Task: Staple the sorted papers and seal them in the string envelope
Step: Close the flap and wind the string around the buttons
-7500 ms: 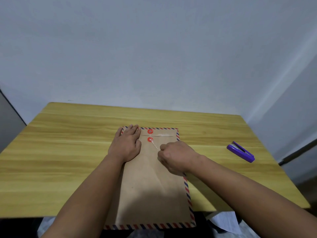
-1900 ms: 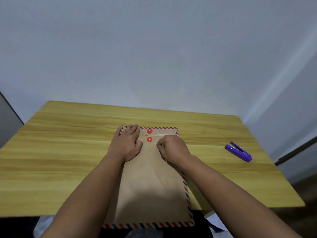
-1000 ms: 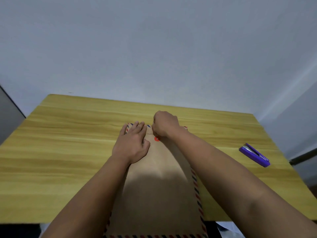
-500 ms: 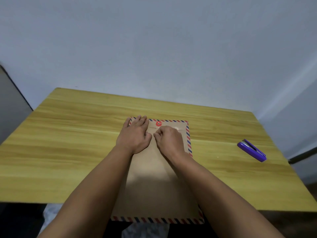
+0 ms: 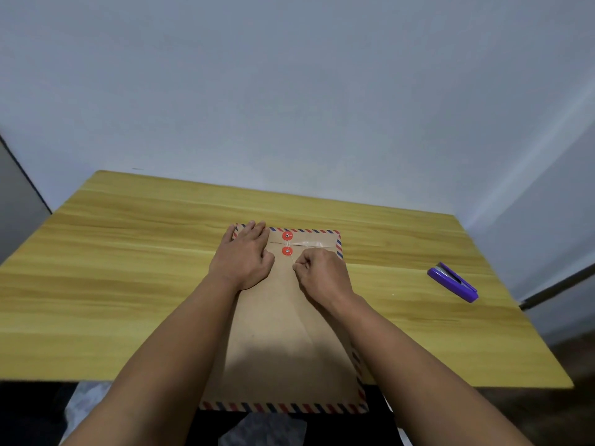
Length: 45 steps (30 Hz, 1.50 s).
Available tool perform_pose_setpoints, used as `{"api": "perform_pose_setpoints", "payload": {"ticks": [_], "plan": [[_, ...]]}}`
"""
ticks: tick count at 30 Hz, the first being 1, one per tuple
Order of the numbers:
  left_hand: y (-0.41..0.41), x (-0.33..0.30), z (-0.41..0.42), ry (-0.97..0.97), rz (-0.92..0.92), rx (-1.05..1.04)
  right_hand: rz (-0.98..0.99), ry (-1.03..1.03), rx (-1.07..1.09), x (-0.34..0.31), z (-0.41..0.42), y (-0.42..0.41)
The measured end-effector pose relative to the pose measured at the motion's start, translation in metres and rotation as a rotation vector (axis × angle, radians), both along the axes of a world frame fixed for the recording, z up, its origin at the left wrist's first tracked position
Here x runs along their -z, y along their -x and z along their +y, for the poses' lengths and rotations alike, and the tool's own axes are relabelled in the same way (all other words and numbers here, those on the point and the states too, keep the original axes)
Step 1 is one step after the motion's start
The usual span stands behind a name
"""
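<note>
Across the middle of the frame, your string envelope (image 5: 283,320) is lying flat on the tabletop (image 5: 128,284), its lower edge overhanging the near side. You are pressing your left hand (image 5: 243,257) on its upper left corner, fingers straight and close together. Your right hand (image 5: 322,273) is curling, its fingers pinching the thin string (image 5: 291,257) just below the lower red button (image 5: 287,251); the upper red button (image 5: 287,235) is sitting on the flap. Judging by looks, the paper is light and bendable and the string fine and slippery, so you are best holding the string near its end, keeping it taut. The purple stapler (image 5: 452,281) is resting well apart at the right.
</note>
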<state>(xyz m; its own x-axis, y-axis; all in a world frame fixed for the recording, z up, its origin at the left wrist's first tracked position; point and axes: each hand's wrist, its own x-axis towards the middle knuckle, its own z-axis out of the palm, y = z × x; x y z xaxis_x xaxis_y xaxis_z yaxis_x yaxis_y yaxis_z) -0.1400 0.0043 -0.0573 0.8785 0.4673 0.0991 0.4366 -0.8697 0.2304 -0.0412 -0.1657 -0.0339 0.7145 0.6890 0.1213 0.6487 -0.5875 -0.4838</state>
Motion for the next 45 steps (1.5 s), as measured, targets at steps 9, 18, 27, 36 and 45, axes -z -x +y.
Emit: {"api": "perform_pose_setpoints", "payload": {"ticks": [9, 18, 27, 36, 45], "plan": [[0.000, 0.002, 0.001, -0.001, -0.003, 0.003, -0.126, -0.121, -0.204, 0.014, 0.014, 0.010], [-0.001, 0.003, 0.002, 0.004, -0.004, 0.007, -0.519, 0.109, -0.388, 0.006, 0.002, -0.018], [-0.001, 0.003, 0.002, 0.000, -0.019, 0.016, -0.436, 0.156, -0.204, -0.005, 0.004, -0.061], [-0.001, 0.002, 0.002, -0.015, -0.018, 0.021, -0.265, 0.235, -0.213, -0.015, 0.056, -0.067], [0.000, 0.002, 0.003, -0.013, -0.010, 0.034, -0.092, 0.283, -0.187, -0.027, 0.072, -0.082]]}}
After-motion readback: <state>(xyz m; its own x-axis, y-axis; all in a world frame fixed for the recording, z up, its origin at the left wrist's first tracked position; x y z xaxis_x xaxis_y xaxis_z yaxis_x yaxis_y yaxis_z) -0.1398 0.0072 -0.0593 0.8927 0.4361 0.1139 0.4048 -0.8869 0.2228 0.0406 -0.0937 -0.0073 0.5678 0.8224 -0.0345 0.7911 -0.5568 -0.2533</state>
